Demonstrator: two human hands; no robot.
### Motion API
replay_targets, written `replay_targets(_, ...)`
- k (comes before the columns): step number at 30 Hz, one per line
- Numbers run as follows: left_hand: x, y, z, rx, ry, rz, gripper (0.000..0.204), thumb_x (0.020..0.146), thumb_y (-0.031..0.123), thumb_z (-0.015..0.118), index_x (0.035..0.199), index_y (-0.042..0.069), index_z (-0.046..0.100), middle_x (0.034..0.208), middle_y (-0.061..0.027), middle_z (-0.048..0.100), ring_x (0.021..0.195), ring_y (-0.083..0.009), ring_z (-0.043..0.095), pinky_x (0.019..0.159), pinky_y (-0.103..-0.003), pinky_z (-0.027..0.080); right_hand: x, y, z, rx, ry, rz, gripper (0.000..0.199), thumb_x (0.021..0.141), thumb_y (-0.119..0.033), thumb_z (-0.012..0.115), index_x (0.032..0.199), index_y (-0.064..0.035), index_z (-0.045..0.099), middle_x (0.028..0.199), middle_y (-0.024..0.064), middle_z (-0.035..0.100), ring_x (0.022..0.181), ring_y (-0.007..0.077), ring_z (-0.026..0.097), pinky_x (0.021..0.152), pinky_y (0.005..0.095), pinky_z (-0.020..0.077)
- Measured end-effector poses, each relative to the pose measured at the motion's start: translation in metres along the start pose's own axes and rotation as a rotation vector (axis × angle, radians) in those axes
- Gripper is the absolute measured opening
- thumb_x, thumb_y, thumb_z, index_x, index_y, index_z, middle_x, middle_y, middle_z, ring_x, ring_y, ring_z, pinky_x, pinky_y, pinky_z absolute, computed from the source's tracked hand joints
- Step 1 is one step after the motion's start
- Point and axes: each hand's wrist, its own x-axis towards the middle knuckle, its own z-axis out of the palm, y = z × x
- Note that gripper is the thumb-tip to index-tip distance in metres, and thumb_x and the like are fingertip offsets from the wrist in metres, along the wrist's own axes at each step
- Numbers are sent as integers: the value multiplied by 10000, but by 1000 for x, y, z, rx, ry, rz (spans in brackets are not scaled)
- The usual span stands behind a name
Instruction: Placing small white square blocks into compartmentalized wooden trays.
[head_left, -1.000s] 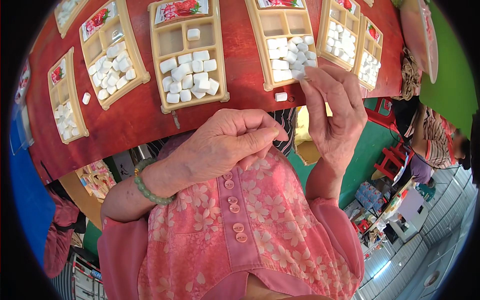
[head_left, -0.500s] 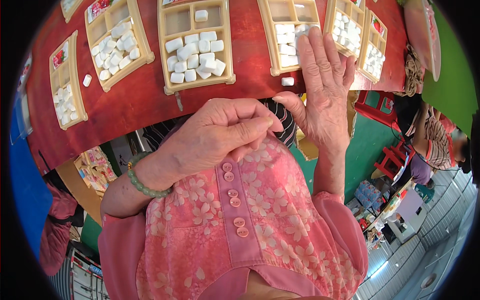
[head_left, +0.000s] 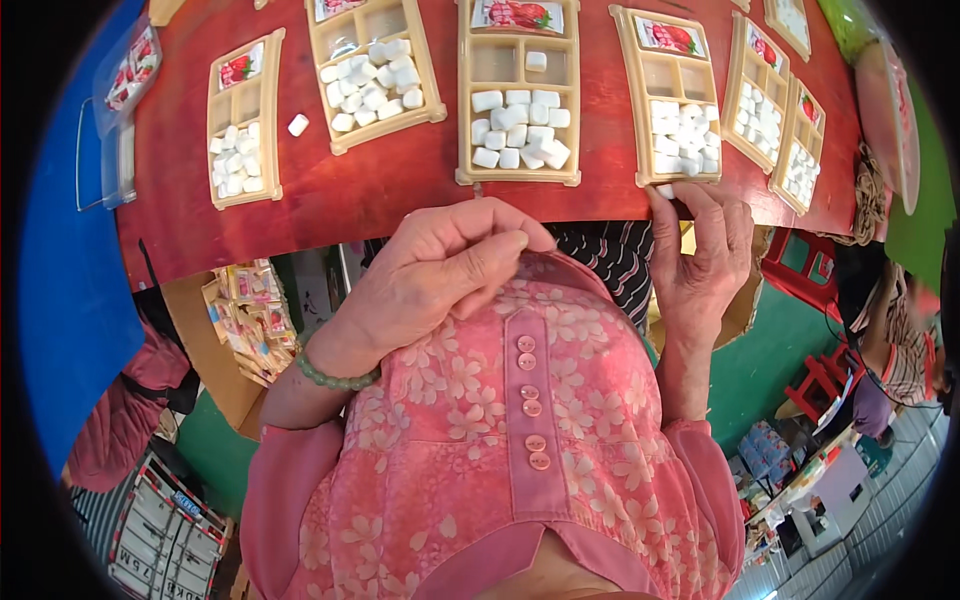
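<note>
At the table's near edge my right hand (head_left: 706, 250) pinches a small white marshmallow (head_left: 666, 191) between thumb and fingertips. Just beyond it lies a beige divided tray (head_left: 716, 110), its large compartment full of marshmallows and a strawberry-printed sachet (head_left: 670, 37) in its top one. My left hand (head_left: 435, 270) is closed in front of my body, thumb against curled fingers; anything inside is hidden. The middle beige tray (head_left: 574, 110) lies beyond it, holding many marshmallows in its large compartment and a single marshmallow (head_left: 536, 61) in a small one.
More filled trays stand left (head_left: 218, 150) and right (head_left: 775, 160) on the red table (head_left: 200, 235). A loose marshmallow (head_left: 298, 125) lies between two left trays. A clear tub (head_left: 128, 85) stands far left. Below the table is a cardboard box (head_left: 205, 340) of packets.
My right hand has come down from flat over a tray, and its fingers have closed on the loose marshmallow. The left hand stays closed. The whole view has shifted, with the trays further right.
</note>
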Motion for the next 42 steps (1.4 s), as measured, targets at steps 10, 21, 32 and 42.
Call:
replay_targets(10,19,2,-8,1374,592,927,322,832,57,796,1141,49,707,736,-76,616,631,-261,630,532,-367,506,32,-40,7,363,-87,18,174,851,86,742,1001,1,725,947,107,712,847,188,681,747,306,547)
replay_targets(21,34,5,-16,1331,630,908,288,827,56,797,1098,57,698,729,-64,615,640,-250,642,549,-360,519,54,-45,27,271,-204,-72,156,869,40,752,1015,-11,740,936,105,689,826,216,658,703,311,535)
replay_targets(32,38,10,-13,1256,647,893,350,824,54,797,1149,49,665,817,-83,673,707,-259,688,610,-355,563,61,-51,19,215,-290,-29,148,849,11,778,991,-11,743,922,96,684,822,231,646,724,335,528)
replay_targets(42,48,16,-7,1370,679,928,270,852,61,779,1101,39,676,808,-90,664,663,-248,654,575,-364,521,61,-60,21,203,-284,-86,182,783,-45,830,938,-51,734,872,67,671,797,241,610,729,349,465)
